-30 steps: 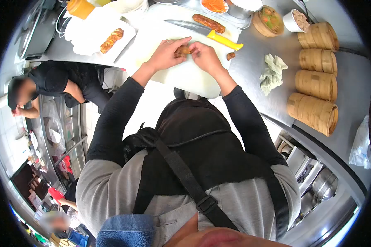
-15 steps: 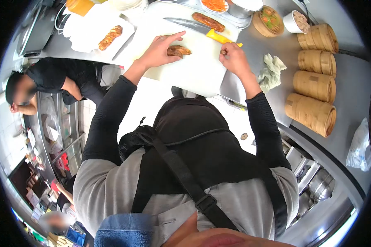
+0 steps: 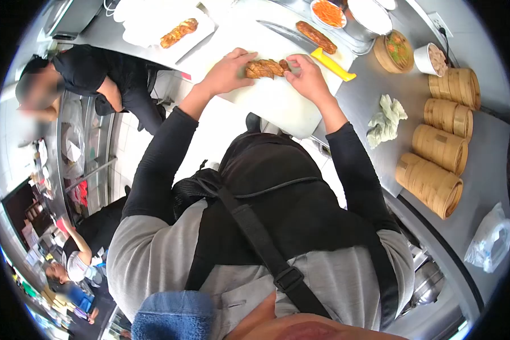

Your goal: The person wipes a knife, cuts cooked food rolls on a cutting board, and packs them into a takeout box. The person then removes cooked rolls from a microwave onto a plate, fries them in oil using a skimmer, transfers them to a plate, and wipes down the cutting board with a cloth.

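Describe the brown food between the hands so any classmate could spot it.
Find the white cutting board. Below the yellow-handled knife lies the brown food; unlike the long piece beyond the knife, it sits between left hand and right hand.

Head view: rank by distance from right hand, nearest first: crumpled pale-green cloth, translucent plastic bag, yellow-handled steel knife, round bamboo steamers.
From right hand:
1. Yellow-handled steel knife: just beyond
2. Pale-green cloth: to the right
3. Bamboo steamers: farther right
4. Plastic bag: far lower right

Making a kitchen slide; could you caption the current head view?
Left hand and right hand at opposite ends of a browned food piece over a white cutting board, yellow-handled knife nearby.
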The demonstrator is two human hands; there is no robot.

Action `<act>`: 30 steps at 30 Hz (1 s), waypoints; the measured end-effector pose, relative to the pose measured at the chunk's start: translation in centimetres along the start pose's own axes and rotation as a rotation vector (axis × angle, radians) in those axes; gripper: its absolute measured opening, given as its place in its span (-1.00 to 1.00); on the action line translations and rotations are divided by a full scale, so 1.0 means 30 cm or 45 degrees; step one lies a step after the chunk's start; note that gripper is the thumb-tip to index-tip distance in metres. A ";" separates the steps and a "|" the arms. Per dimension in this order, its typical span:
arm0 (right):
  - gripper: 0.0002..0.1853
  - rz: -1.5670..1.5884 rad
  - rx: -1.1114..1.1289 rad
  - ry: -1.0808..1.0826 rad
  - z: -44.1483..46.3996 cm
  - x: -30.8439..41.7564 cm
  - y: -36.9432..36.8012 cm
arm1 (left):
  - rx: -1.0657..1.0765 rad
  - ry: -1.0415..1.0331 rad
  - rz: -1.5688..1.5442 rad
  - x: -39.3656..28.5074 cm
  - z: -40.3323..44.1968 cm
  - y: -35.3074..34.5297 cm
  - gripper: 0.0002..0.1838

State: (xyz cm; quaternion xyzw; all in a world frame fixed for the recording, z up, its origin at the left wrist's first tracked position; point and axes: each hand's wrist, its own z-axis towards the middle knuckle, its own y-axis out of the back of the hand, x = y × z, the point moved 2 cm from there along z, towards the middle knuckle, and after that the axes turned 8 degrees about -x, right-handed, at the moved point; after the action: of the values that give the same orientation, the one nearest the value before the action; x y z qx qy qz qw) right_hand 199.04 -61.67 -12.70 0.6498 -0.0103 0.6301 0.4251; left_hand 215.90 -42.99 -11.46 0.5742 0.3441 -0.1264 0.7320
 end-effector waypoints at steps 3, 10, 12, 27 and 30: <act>-0.70 0.013 0.168 0.004 0.022 0.000 -0.006 | 0.009 0.000 -0.027 0.014 0.012 -0.007 -0.32; -0.69 -0.191 0.352 0.377 0.064 -0.010 0.022 | 0.006 -0.007 -0.039 0.015 0.022 -0.024 -0.38; -0.71 -0.194 0.413 0.319 0.081 -0.017 0.021 | 0.018 0.016 -0.041 0.010 0.024 -0.023 -0.37; -0.51 -0.202 0.275 0.257 0.032 0.003 -0.011 | -0.065 0.064 0.125 -0.052 0.025 -0.022 -0.29; -0.40 -0.348 0.329 0.357 0.018 0.034 -0.048 | 0.002 0.039 0.058 -0.031 0.025 -0.039 -0.31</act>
State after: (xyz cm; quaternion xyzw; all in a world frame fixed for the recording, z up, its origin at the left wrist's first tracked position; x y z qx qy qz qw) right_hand 200.48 -60.53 -12.54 0.6003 0.2177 0.6469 0.4168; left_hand 214.80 -44.26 -11.66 0.5842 0.3422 -0.1012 0.7290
